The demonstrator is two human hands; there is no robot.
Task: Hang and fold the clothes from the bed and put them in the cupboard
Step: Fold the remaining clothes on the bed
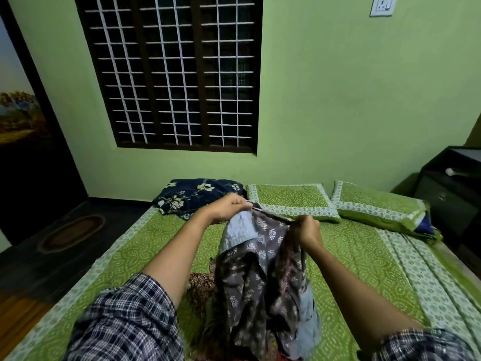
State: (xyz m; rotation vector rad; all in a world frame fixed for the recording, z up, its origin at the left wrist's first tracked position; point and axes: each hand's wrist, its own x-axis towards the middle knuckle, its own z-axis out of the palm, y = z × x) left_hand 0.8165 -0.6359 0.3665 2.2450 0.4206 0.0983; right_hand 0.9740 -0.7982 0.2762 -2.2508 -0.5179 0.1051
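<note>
holding a grey printed garment (263,269) up over the bed (145,243), both hands pinch its top edge. the left hand (229,208) has its fingers curled round one end of that edge. the right hand (308,229) grips the other end, fingers closed on the cloth. the edge runs stretched between them and the rest hangs down in loose folds, with pale blue cloth showing near the top and bottom. its lower end reaches a heap of other clothes (201,282) on the green sheet. checked sleeves (130,321) cover both upper forearms. at the bed's head lie a floral pillow (197,196) and two green pillows (289,201). a barred window (177,74) sits in the wall behind.
</note>
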